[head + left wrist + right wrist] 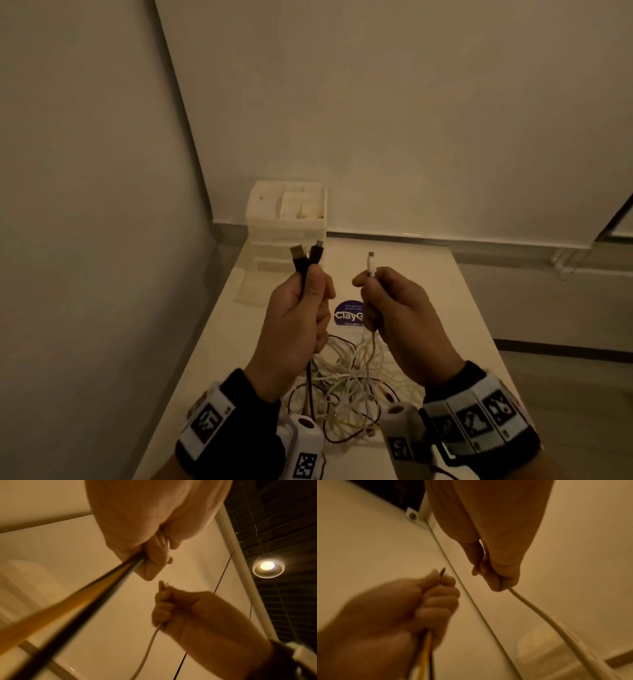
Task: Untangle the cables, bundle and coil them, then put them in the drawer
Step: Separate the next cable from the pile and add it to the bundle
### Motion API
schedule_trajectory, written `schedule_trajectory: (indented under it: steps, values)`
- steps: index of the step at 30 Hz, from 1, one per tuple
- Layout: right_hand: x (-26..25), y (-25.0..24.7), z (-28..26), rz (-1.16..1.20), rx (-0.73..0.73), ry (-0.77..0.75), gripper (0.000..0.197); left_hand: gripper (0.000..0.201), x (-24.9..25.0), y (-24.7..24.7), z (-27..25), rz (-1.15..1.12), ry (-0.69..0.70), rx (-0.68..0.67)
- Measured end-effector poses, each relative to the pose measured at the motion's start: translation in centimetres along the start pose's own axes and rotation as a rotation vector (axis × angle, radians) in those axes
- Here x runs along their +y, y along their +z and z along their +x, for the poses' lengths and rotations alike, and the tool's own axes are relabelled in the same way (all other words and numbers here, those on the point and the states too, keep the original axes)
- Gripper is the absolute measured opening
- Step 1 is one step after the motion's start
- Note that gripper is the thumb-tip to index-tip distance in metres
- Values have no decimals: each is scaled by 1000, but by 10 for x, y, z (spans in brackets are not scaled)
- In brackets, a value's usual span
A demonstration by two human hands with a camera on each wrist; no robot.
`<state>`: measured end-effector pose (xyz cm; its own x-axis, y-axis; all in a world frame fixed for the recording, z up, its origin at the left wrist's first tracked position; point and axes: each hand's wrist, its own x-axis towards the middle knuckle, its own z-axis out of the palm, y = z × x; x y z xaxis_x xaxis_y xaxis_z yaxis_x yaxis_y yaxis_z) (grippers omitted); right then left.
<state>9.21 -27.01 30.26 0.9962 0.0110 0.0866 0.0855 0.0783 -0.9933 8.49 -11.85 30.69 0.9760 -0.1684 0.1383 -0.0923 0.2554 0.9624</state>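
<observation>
My left hand (301, 308) is raised above the table and grips a black cable (305, 263) with both of its plug ends sticking up out of the fist. My right hand (387, 301) holds a white cable (371, 263) just below its plug, which points upward. Both cables hang down into a tangled heap of white and dark cables (346, 387) on the white table (445, 308) under my wrists. In the left wrist view the black cable (85, 597) runs taut from the fist. The right wrist view shows the white cable (539, 616) trailing from my fingers.
A white plastic drawer unit (287, 222) stands at the table's far left corner against the wall, with small compartments on top. A blue round sticker (347, 315) lies on the table beyond my hands. Something pale and flat (250, 287) lies in front of the unit.
</observation>
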Motion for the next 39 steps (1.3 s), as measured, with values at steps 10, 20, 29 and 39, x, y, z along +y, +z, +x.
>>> schedule_trajectory:
  steps: [10,20,29,39]
  values:
    - [-21,6,-1,-224,-49,-160,14,40,-13,26,14,61,30,122]
    - [-12,-5,5,-529,-21,-340,19,36,-22,42,22,112,58,122]
    - [10,5,-13,-488,6,-511,36,42,-21,33,28,402,295,216]
    - [145,-28,-19,-536,-306,-33,32,41,45,-22,42,-52,420,401]
